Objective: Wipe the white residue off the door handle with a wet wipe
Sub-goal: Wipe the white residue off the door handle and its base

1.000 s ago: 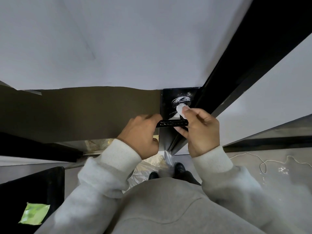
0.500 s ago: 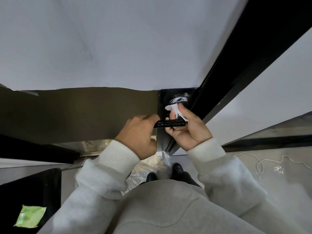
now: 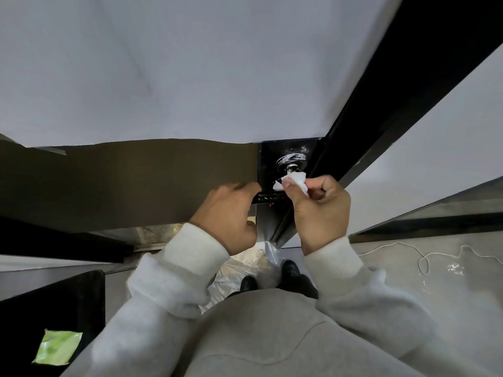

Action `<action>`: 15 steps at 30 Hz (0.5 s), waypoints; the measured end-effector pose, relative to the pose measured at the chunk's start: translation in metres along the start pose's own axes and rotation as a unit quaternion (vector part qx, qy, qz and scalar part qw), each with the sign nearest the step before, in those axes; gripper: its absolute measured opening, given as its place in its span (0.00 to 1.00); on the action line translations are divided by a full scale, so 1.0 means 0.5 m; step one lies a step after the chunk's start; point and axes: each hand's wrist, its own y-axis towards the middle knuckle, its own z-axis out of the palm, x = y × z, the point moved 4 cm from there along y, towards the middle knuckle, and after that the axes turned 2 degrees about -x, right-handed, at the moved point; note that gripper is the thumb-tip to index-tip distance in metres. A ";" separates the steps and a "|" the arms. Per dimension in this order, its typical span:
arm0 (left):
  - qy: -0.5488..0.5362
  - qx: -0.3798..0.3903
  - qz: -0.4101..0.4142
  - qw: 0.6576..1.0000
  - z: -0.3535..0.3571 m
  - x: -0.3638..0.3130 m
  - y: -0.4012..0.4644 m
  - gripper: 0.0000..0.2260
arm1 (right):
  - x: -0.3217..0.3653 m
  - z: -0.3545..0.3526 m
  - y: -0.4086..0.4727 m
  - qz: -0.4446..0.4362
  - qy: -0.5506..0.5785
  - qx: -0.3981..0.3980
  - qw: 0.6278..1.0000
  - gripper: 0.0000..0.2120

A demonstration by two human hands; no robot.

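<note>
The door handle is sticking out from a black plate on the edge of the door, in the middle of the view. It is a dark bar lying sideways, and it is looking shiny and streaky, with little white bits still showing on it. Just above it a round silver knob is sitting on the same plate, with white smears on it too.

The wet wipe is a small white scrunched piece. The right hand is pinching it between thumb and fingers and pressing it at the right end of the handle, just under the knob. The left hand is curling around the left end of the handle and gripping it. The 2 hands are sitting apart, 1 at each end of the bar.

Below them, 2 dark shoes are standing on a clear plastic bag on the floor. A thin white cord is lying on the floor to the right. A green packet is resting on something black at the bottom left.

The job is looking partly done. The wipe is tiny, so it could be slipping out of the fingers and dropping to the floor. It could also be just spreading the white stuff around if it is already dirty. The part under the left hand could be getting missed, because that hand is covering it.
</note>
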 end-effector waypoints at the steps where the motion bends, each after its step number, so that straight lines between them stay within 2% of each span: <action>1: 0.002 0.003 0.002 1.000 0.000 0.001 0.001 0.20 | -0.002 -0.002 0.001 0.011 -0.002 0.009 1.000 0.12; 3: 0.002 0.006 0.004 1.000 0.000 0.003 0.001 0.19 | -0.018 0.004 0.010 0.110 0.073 0.040 0.990 0.13; 4: 0.000 0.006 0.005 1.000 -0.001 0.003 0.002 0.18 | -0.030 0.014 0.011 0.191 0.159 0.070 0.966 0.14; 6: 0.001 0.004 0.008 1.000 -0.003 0.002 0.003 0.16 | -0.043 0.041 0.008 0.308 0.313 0.148 0.886 0.13; 8: 0.005 0.004 0.010 1.000 -0.004 0.001 0.003 0.16 | -0.042 0.059 0.001 0.342 0.377 0.202 0.837 0.11; 10: 0.004 0.006 0.007 1.000 -0.005 0.000 0.003 0.16 | -0.039 0.066 -0.005 0.363 0.419 0.220 0.803 0.02; 11: 0.006 0.005 0.006 1.000 -0.004 0.000 0.003 0.16 | -0.032 0.066 -0.009 0.364 0.434 0.222 0.794 0.04; 13: 0.008 0.002 0.005 1.000 -0.003 0.001 0.002 0.18 | -0.030 0.060 -0.005 0.363 0.430 0.219 0.797 0.03; 14: 0.006 0.001 0.002 1.000 -0.002 0.002 0.001 0.18 | -0.031 0.054 -0.001 0.356 0.405 0.203 0.818 0.05; 15: 0.001 0.002 -0.001 1.000 -0.001 0.003 0.000 0.19 | -0.030 0.045 0.006 0.330 0.359 0.181 0.854 0.08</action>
